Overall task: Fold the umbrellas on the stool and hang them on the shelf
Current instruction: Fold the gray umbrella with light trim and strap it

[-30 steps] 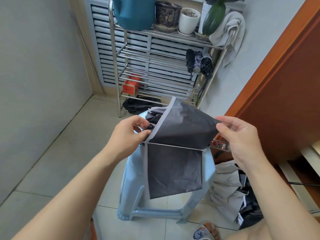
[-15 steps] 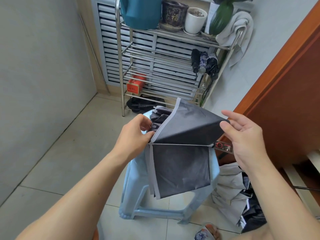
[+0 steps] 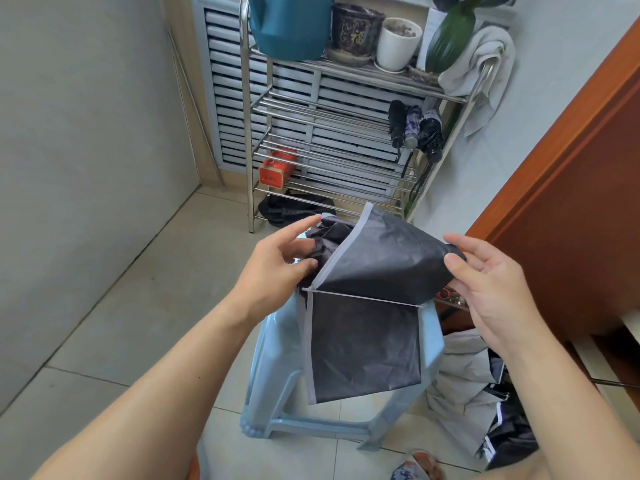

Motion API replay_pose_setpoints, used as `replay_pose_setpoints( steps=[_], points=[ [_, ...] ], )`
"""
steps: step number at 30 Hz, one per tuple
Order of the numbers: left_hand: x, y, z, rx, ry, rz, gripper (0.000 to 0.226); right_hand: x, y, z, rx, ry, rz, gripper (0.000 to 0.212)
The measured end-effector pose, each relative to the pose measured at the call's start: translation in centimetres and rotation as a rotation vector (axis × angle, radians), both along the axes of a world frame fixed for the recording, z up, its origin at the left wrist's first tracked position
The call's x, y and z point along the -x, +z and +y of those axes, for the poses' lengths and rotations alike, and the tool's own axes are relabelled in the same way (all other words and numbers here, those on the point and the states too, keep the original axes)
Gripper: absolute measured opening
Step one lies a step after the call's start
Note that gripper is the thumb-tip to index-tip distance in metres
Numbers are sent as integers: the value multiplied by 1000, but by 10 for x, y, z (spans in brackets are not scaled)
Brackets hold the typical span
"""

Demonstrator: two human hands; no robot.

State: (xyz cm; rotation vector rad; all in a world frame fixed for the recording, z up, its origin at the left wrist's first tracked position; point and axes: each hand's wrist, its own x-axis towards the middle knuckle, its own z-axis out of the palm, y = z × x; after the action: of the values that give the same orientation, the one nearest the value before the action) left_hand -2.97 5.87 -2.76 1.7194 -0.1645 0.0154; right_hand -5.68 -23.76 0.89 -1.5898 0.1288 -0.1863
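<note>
Listing what we see, item by item:
Umbrella: a dark grey umbrella with pale edging, half collapsed; it lies on the stool, one panel hanging down the stool's front, another raised above a thin metal rib.
Stool: a pale blue plastic stool on the tiled floor, in front of the shelf.
Left hand: our left hand is at the bunched fabric on the umbrella's left, fingers spread and fairly straight; we cannot tell whether the thumb touches the cloth.
Right hand: our right hand pinches the corner of the raised panel between thumb and forefinger, the other fingers loose.
Shelf: a steel tube shelf against a louvred panel.
Hung umbrellas: three folded umbrellas hang from the shelf's right end.
Shelf contents: a teal watering can, a dark pot, a white pot, a grey towel, a red tin.
Floor, right: another umbrella, grey and black, heaped beside the stool.
Door: an orange-brown wooden door at the right.
</note>
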Motion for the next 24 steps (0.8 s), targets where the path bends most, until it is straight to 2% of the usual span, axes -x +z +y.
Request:
replay_pose_setpoints(
  steps=[2, 4, 13, 17, 20, 24],
  points=[
    [-2, -2, 1, 48, 4, 3, 78, -1, -1, -2, -12, -13, 13, 27],
    [-4, -3, 0, 34, -11, 3, 79, -1, -2, -3, -29, -18, 19, 27],
    [-4, -1, -3, -41, 104, -25, 43, -3, -3, -3, -20, -13, 3, 27],
    [-4, -1, -1, 37, 164, -46, 28, -5, -3, -5, -1, -39, -27, 27],
    [-4, -1, 4, -25, 115, -59, 23, -5, -3, -5, 22, -30, -27, 28],
    [-5, -5, 10, -223, 84, -139, 22, -3, 0, -6, 43, -5, -37, 28]
  ],
)
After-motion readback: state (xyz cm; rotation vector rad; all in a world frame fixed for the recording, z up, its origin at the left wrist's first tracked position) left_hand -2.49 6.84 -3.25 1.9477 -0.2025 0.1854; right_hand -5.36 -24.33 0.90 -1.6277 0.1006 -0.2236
